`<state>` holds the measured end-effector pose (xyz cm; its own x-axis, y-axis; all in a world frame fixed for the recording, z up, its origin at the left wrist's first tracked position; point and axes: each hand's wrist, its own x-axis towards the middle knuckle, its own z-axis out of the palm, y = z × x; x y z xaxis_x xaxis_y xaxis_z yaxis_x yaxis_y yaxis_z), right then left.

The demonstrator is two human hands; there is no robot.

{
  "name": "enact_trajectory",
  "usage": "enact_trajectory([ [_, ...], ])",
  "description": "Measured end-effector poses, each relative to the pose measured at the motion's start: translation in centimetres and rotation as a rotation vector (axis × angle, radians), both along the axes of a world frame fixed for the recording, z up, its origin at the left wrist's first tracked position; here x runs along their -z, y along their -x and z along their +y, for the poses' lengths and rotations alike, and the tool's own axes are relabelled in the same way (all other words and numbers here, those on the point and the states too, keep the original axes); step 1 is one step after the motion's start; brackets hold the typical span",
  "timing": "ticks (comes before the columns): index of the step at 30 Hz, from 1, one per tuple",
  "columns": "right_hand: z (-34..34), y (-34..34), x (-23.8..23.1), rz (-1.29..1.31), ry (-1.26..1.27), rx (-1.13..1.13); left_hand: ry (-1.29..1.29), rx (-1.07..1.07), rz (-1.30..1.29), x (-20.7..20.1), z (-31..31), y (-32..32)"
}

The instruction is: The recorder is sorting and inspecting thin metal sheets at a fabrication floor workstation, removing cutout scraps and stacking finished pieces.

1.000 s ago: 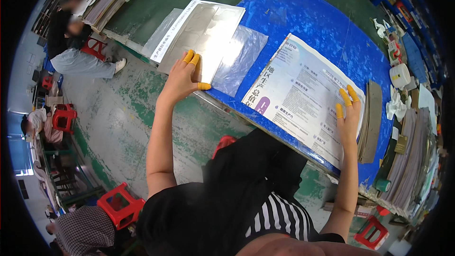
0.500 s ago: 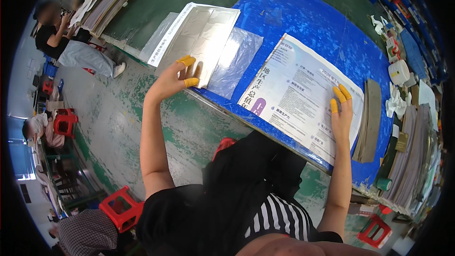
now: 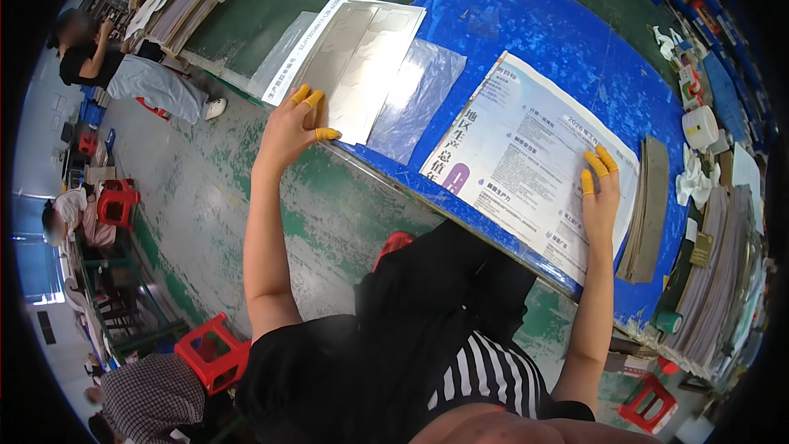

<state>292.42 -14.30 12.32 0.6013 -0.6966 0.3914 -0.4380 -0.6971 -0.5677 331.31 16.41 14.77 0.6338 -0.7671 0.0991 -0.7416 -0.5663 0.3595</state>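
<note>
My left hand (image 3: 294, 129), with yellow finger cots, is at the near-left edge of a shiny metal sheet (image 3: 374, 57) etched with outlined panels. Its thumb and fingers are spread apart at that edge. Beneath the sheet lies a white printed paper (image 3: 286, 74), and clear plastic film (image 3: 421, 99) shows at its right. My right hand (image 3: 603, 189), also in yellow finger cots, rests with its fingers extended on the right part of a printed newspaper (image 3: 534, 148). The newspaper lies flat on the blue tabletop cover (image 3: 542, 25).
A stack of grey strips (image 3: 646, 210) lies right of the newspaper. Farther right are a white roll (image 3: 700, 127), crumpled white gloves (image 3: 695, 177) and stacked sheets (image 3: 723, 259). Red stools (image 3: 214, 353) stand on the floor at left. A person (image 3: 103, 70) works at the far left.
My left hand has shifted left across the metal sheet to its edge. The view has moved slightly. My right hand stays on the newspaper.
</note>
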Motion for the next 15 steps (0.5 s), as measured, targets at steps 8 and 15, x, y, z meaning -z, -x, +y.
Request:
enact_trajectory([
  [8,0.2,0.0,-0.2,-0.001,-0.021,0.014,0.21,0.183,-0.148,0.3,-1.7,1.6],
  [15,0.0,0.1,0.1,0.012,0.017,-0.003,0.037,0.252,0.048,0.6,-2.2,0.7],
])
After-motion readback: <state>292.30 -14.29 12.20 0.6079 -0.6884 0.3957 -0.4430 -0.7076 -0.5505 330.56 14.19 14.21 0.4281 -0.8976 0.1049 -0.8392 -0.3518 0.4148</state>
